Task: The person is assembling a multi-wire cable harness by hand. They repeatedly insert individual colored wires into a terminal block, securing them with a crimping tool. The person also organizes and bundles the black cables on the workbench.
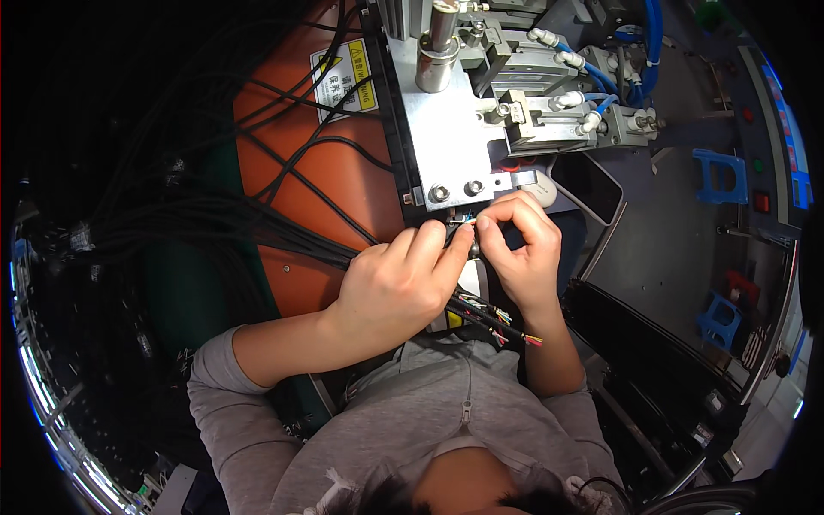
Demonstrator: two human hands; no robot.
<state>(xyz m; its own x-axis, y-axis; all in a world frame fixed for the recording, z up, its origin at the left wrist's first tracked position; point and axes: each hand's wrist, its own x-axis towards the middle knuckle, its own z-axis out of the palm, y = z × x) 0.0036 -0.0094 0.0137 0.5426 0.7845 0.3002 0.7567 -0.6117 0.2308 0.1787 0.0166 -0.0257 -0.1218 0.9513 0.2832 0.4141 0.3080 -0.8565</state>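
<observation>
My left hand is closed, thumb and forefinger pinched at the small coloured wires of a cable end. These wires sit just below the front edge of a bright metal fixture plate. From the other side my right hand meets it, its thumb and forefinger pinched at the same wires. The fingers hide most of the cable end. Under my left hand runs a bundle of black cables. Stripped ends with red, yellow and white wires stick out below, close to my right wrist.
Pneumatic cylinders with blue air hoses stand behind the plate. A phone-like dark device and a round white object lie right of it. An orange panel carries a warning label. Blue stools stand farther right.
</observation>
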